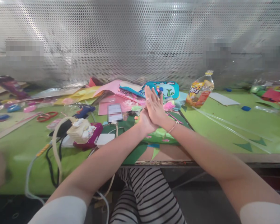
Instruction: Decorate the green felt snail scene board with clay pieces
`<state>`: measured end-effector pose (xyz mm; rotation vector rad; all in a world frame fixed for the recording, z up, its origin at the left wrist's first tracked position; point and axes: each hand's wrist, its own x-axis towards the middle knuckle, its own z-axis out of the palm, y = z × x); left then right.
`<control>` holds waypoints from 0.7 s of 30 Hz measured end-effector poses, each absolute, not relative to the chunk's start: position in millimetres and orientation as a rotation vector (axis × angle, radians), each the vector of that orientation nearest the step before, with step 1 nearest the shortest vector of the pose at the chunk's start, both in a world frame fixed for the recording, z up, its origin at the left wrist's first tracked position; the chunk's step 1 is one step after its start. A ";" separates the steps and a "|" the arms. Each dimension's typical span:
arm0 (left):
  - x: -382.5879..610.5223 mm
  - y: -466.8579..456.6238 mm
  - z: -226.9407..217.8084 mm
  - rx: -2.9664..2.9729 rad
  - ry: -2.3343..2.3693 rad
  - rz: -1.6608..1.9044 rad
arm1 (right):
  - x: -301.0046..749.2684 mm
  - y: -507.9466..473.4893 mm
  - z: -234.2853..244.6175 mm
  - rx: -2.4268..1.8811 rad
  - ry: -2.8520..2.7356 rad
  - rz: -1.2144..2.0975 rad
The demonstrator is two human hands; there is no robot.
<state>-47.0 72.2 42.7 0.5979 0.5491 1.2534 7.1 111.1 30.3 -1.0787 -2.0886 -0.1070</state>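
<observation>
Palm to palm, my left hand (146, 120) and my right hand (155, 107) are pressed together above the work mat. The right hand lies over the left, its fingers straight and pointing away from me. Anything between the palms is hidden. Below them is a round light-green piece (162, 136) with small pink bits on it, resting on dark green sheet material (136, 153). Just beyond my fingertips lies a blue case with cartoon pictures (174, 90). Some pink soft-looking material (169, 105) sits beside the right hand.
At left are a cream plug block (80, 130) with cables, a blue glue gun (86, 110) and red-handled scissors (46, 116). A cut plastic bottle (200, 90) stands at right. Pink sheets (109, 88) lie behind, before a perforated metal wall (121, 40). Someone's blurred skin shows far left.
</observation>
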 end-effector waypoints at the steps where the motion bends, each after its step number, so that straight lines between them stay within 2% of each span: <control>1: -51.6 76.2 40.4 0.550 0.485 1.204 | 11.4 117.9 31.0 -1.124 -2.076 -0.094; 11: -53.9 89.5 27.2 0.473 0.223 1.111 | 27.2 147.1 32.1 -1.361 -1.988 0.119; 21: -51.7 83.1 32.9 0.448 0.289 1.119 | 26.4 139.7 38.2 -1.276 -1.963 0.052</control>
